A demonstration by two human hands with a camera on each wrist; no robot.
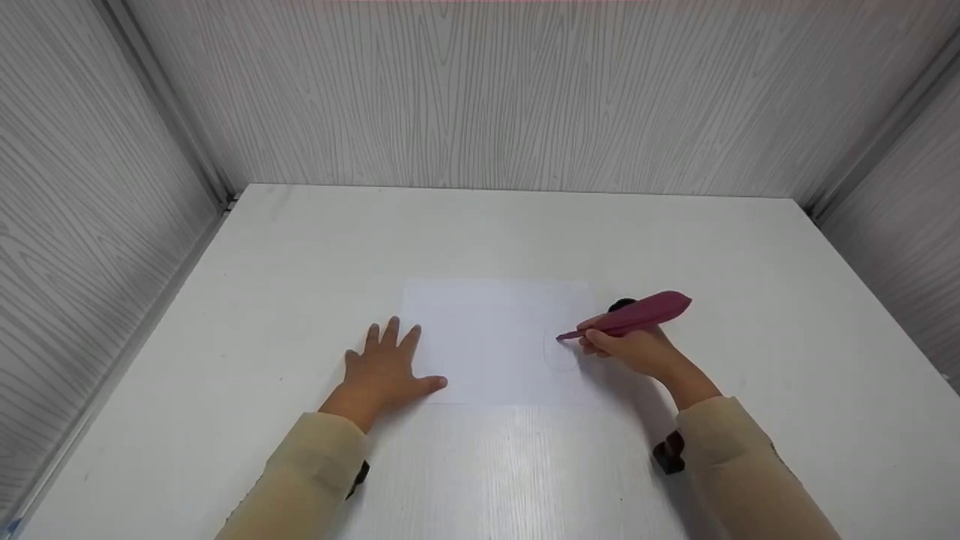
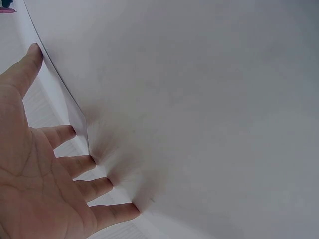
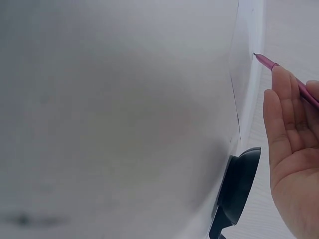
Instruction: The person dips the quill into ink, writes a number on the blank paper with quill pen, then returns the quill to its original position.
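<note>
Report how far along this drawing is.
Done: a faint rounded line shows on the right part of the paper.
In hand: the right hand holds a feather-shaped pen, its tip at the paper; the left hand rests at the sheet's left edge.
Left: probably more drawing, as the pen is poised there; how much, I can't tell.

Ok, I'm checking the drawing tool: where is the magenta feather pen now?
In the head view, the feather pen is right of centre, held in the right hand, its tip by a faint curved line on the white paper.
</note>
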